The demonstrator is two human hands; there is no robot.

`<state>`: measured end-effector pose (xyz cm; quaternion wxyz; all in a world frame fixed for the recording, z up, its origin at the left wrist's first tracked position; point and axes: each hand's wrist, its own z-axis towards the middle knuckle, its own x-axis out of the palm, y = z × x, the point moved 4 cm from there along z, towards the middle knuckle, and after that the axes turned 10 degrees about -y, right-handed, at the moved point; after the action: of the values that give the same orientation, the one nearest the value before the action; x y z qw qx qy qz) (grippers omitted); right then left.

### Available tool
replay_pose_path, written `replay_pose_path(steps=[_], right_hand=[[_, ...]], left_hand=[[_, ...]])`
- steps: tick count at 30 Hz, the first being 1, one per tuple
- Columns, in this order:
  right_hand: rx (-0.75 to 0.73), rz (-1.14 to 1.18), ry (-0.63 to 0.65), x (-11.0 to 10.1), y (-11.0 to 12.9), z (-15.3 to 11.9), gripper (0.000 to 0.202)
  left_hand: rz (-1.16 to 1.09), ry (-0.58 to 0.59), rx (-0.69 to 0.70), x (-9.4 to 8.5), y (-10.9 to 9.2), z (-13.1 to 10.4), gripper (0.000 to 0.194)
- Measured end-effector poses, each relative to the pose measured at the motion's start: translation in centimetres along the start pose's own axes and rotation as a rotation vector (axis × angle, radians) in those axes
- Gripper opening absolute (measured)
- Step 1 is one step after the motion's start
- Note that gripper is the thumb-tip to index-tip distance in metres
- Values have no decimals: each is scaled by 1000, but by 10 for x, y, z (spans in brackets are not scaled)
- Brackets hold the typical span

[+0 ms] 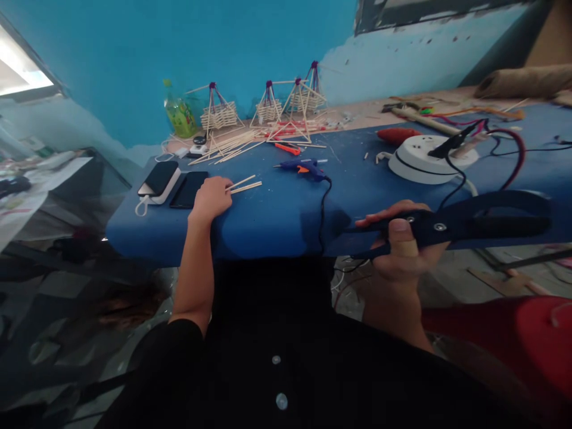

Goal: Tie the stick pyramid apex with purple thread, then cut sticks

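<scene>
At nine o'clock, the left hand (213, 196) holds thin wooden sticks (246, 187); at three, the right hand (404, 241) grips dark shears (447, 226). Swung inward, these could snag the glue-gun cord (322, 207).

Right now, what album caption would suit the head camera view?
Left hand closed over thin wooden sticks, right hand gripping a dark scissor-like tool, a blue glue gun on the table.
</scene>
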<state>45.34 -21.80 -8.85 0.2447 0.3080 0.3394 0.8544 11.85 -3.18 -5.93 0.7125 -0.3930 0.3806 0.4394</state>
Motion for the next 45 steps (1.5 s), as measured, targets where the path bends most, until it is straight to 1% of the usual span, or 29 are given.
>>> replay_pose_path(steps=[2, 5, 8, 9, 11, 14, 16, 18, 21, 23, 25, 26, 27, 29, 31, 33, 35, 38, 40, 42, 45], right_hand=[[3, 26, 15, 1, -2, -2, 24], [14, 62, 20, 2, -2, -5, 22], [18, 78, 63, 5, -2, -6, 20], [11, 90, 76, 6, -2, -6, 20], [3, 115, 89, 7, -2, -7, 17], [31, 129, 108, 10, -4, -10, 16], [73, 115, 135, 13, -4, -13, 18], [114, 93, 162, 17, -3, -16, 19], [128, 61, 186, 20, 1, -18, 22], [115, 34, 202, 21, 2, -18, 24], [118, 18, 219, 20, 0, -18, 26], [122, 20, 226, 20, -2, -17, 26], [127, 24, 232, 19, -3, -17, 26], [154, 23, 260, 17, -5, -16, 26], [202, -26, 343, 18, -5, -17, 26], [226, -137, 419, 20, -3, -17, 27], [183, -260, 455, 24, 3, -15, 26], [83, -381, 479, 31, 11, -14, 23], [62, -421, 478, 34, 12, -13, 23], [63, -451, 472, 35, 12, -13, 24], [69, -486, 471, 34, 11, -13, 28]], left_hand=[[-13, 45, 23, 1, 1, 6, 32], [-31, 75, 40, 0, 3, 11, 29], [-10, 46, 64, 0, 2, 11, 29], [-9, 6, 73, -1, 1, 10, 31], [-62, -121, 87, -4, -4, 8, 32], [-278, -305, 134, -10, -18, 1, 27], [-409, -346, 203, -10, -33, -5, 25], [-422, -338, 248, -7, -47, -9, 26], [-242, -260, 221, 5, -59, -12, 22], [-120, -172, 204, 14, -62, -12, 18], [-67, -101, 199, 20, -61, -12, 15], [-68, -96, 193, 21, -60, -12, 13], [-90, -119, 184, 20, -58, -12, 13], [-199, -227, 184, 14, -57, -15, 21], [-366, -330, 234, 5, -62, -22, 29], [-499, -363, 325, -5, -74, -33, 34], [-553, -388, 408, -16, -91, -47, 32], [-569, -497, 467, -33, -117, -64, 27], [-590, -569, 494, -41, -130, -71, 24], [-625, -631, 527, -46, -139, -73, 20], [-664, -710, 536, -49, -144, -73, 14]])
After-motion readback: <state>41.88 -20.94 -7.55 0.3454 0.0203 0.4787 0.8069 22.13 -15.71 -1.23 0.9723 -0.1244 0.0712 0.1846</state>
